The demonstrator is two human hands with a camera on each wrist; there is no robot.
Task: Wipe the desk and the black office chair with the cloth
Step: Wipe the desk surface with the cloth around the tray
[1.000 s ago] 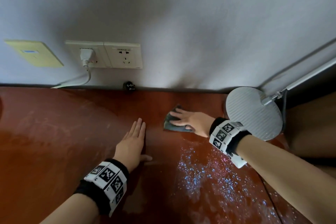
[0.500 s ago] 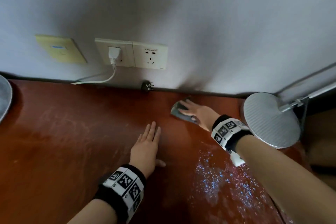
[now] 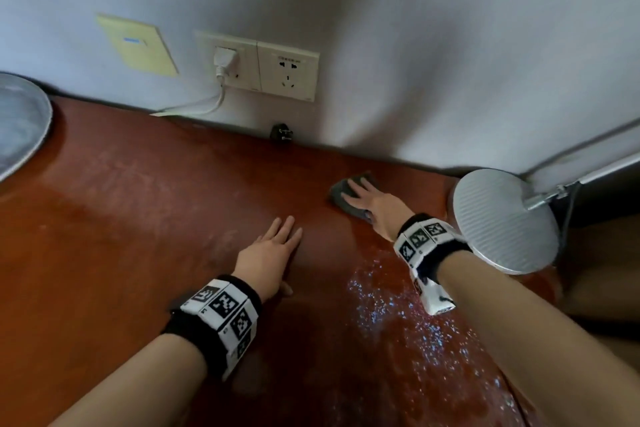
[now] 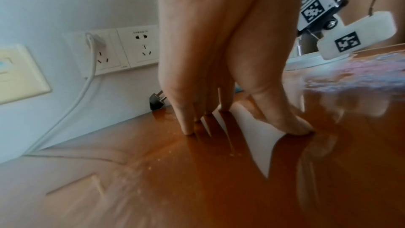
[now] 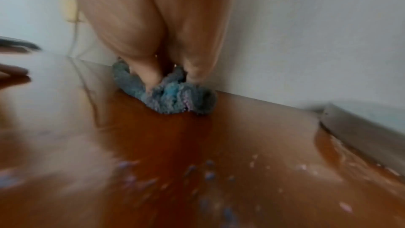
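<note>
On the desk [image 3: 121, 218] our left hand [image 3: 266, 256] lies flat, fingers straight and close together. Further right, near the wall, our right hand [image 3: 375, 203] presses the bunched cloth [image 3: 341, 194] down with straightened fingers, beside the lamp base [image 3: 502, 222].

Lamp base [image 3: 504, 222] blocks right; desk [image 3: 138, 236] leftward open.

The left hand [image 4: 221, 55] stands fingers-down on the glossy reddish-brown desk [image 4: 197, 188], fingertips [image 4: 186, 127] and thumb touching the surface. Along the desk's back edge the wall carries a double socket [image 4: 122, 49] — a white plug [image 4: 96, 41] in its left half, its cable [image 4: 72, 107] trailing down to the desk. A loose black plug [image 4: 156, 101] sits at that edge. At upper right, marker-tagged wrist gear [image 4: 355, 35] hangs over wet speckles [image 4: 359, 75].
</note>
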